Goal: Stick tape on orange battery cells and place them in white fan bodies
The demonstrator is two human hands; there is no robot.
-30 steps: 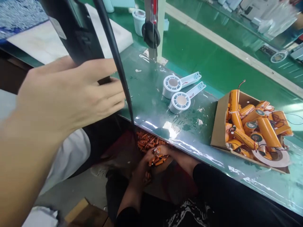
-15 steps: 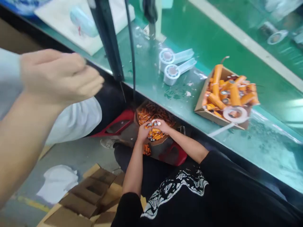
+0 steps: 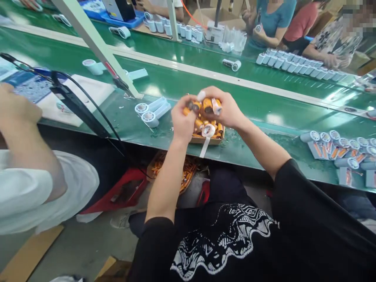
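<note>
Both hands are over a small cardboard box (image 3: 210,141) filled with orange cylindrical batteries (image 3: 219,127) on the bench. My left hand (image 3: 182,119) is closed around batteries with dark ends at the box's left side. My right hand (image 3: 225,106), fingers curled, grips orange batteries (image 3: 207,104) with their ends facing me; it has something white at one fingertip. How many each hand holds cannot be made out. A roll of white tape (image 3: 208,131) lies at the box's front, its loose strip hanging over the near side.
Two pale blue-white housings with handles (image 3: 150,117) lie left of the box. Several more (image 3: 340,143) stand at right. Below the bench edge is a carton of orange batteries (image 3: 188,174). A co-worker's arm (image 3: 26,113) is at left. A slanted post (image 3: 100,47) rises behind.
My hands have come up from the carton under the bench to the box on top, carrying batteries. The view has tilted up, showing the far side of the line.
</note>
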